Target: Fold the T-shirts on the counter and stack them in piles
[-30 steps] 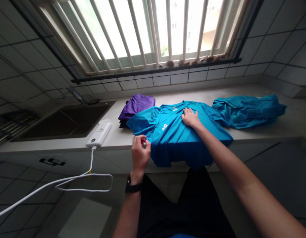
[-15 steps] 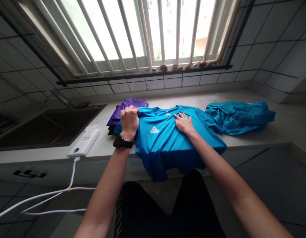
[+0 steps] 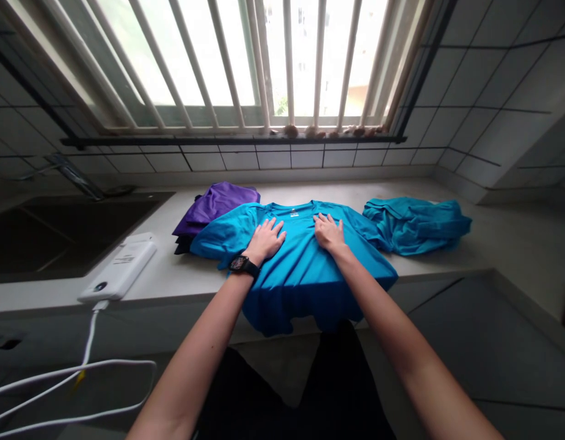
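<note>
A blue T-shirt [image 3: 305,269] lies spread on the counter, its neckline toward the window and its lower part hanging over the front edge. My left hand [image 3: 266,239], with a black watch on the wrist, rests open on the left chest of the shirt, fingers spread. On the other side of the chest, below the collar, my right hand [image 3: 328,232] lies with its fingers apart on the fabric. The shirt's left sleeve reaches over toward a folded purple garment [image 3: 213,205]. Its right sleeve touches a crumpled teal garment [image 3: 419,225].
To the left, a white power bank [image 3: 120,269] with a white cable [image 3: 90,336] sits near the front edge of the counter [image 3: 195,287]. Beyond it is a dark sink [image 3: 57,238] with a faucet [image 3: 78,177]. A barred window [image 3: 227,67] is behind.
My left hand has let go of the shirt's left shoulder and moved right, opening flat over the chest logo. The left sleeve now lies spread out. My right hand stays on the chest.
</note>
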`<state>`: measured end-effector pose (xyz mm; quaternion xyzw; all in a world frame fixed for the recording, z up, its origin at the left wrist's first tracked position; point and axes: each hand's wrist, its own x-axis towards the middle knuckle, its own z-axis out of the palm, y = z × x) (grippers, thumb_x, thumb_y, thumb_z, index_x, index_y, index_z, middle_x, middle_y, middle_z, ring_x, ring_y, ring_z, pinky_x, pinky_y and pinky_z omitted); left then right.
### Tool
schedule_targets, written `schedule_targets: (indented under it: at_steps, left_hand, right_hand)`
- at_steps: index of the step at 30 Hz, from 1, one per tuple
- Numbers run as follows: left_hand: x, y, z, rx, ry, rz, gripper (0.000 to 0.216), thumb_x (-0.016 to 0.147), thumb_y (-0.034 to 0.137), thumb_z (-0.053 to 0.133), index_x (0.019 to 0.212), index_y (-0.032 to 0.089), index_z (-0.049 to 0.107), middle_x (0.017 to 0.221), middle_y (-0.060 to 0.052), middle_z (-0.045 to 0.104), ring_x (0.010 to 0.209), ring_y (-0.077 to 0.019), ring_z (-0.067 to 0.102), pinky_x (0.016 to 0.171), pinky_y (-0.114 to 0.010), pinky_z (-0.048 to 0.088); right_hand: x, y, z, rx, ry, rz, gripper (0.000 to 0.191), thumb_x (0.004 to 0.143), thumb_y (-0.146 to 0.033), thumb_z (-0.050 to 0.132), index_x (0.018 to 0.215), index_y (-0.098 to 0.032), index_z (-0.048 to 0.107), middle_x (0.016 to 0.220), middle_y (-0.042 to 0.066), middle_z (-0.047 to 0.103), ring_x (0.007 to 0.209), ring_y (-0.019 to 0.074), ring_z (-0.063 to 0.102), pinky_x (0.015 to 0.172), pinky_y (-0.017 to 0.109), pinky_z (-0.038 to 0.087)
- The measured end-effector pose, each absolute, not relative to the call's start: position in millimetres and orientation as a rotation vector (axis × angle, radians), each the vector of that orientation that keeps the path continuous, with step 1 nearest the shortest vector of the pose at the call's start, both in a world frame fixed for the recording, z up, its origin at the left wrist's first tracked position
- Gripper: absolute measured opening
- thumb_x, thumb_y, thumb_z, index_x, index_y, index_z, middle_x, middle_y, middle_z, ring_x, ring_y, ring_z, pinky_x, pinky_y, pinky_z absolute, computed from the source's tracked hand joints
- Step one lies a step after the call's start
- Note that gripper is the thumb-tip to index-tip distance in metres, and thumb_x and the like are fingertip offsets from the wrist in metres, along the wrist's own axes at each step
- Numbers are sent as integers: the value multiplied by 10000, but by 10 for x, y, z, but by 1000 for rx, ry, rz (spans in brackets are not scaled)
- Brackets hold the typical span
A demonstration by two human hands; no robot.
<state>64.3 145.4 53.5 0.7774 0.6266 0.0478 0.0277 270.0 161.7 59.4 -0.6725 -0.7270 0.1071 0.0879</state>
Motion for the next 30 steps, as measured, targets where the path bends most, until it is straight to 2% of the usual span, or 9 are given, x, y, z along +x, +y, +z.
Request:
schedule_targets:
  at_steps: [3,6,12,16,19,22,24,27,30]
  left_hand:
    - [589,1484,525,2351,1959,172,628,1074,434,291,1634,171,399,1737,-135,305,1609,-342,251,1288,-532,255]
    - [591,1498,524,2334,1953,186,633,1074,442,284,1635,173,396,1744,-128,288,1615,-332,239,1297,-522,238]
    - [612,1497,519,2323,1958,196,630,1075,451,295,1638,188,394,1751,-112,268,1621,-319,230,1301,-515,235]
    - [606,1486,528,2312,1968,216,622,1072,446,315,1633,196,408,1744,-106,290,1616,-312,250,1301,-507,246]
    - [605,1491,506,2325,1962,257,616,1067,442,332,1624,195,427,1733,-113,316,1609,-321,268,1294,-516,265]
    - [606,1510,472,2327,1958,298,611,1062,427,342,1616,186,440,1726,-121,330,1606,-329,272,1291,-527,267]
    - [605,1526,456,2318,1953,308,612,1060,424,345,1615,183,440,1728,-124,327,1605,-331,272,1293,-532,260]
    - [598,1551,436,2311,1948,316,614,1057,428,345,1614,187,443,1729,-123,326,1602,-335,276,1293,-538,257]
    - [591,1572,414,2316,1945,324,614,1054,432,346,1610,193,449,1729,-119,329,1601,-334,278,1289,-535,265]
  right_hand:
    - [2755,1649,553,-2159,-2030,277,648,1078,-301,82,1677,-254,325,1769,2,192,1638,278,148,1291,645,152]
    - [2923,1716,498,-2148,-2114,239,615,1095,-404,190,1690,-275,274,1777,31,149,1643,286,120,1282,649,160]
    - [3407,1878,547,-1964,-2322,220,632,1086,-541,298,1660,-285,357,1741,67,293,1620,291,228,1297,628,116]
    - [3434,1845,661,-1896,-2313,172,643,1044,-544,433,1629,-277,428,1680,72,429,1558,296,379,1302,544,222]
    - [3467,1699,761,-1772,-2267,59,585,1008,-415,536,1573,-267,515,1589,96,554,1434,295,539,1234,443,367]
    - [3758,1510,886,-1924,-2039,6,427,991,-245,527,1386,-204,685,1384,139,708,1237,278,679,1038,331,503]
    - [4042,1398,968,-2184,-1893,120,285,987,-247,554,1140,-165,780,1108,152,795,1020,279,752,877,308,537]
    - [4370,1272,1037,-2460,-1844,422,295,948,-392,691,768,-166,748,698,100,743,698,249,735,701,299,509]
    - [4451,1201,1023,-2381,-1938,472,291,896,-341,762,661,-189,681,606,48,699,661,215,712,670,270,474]
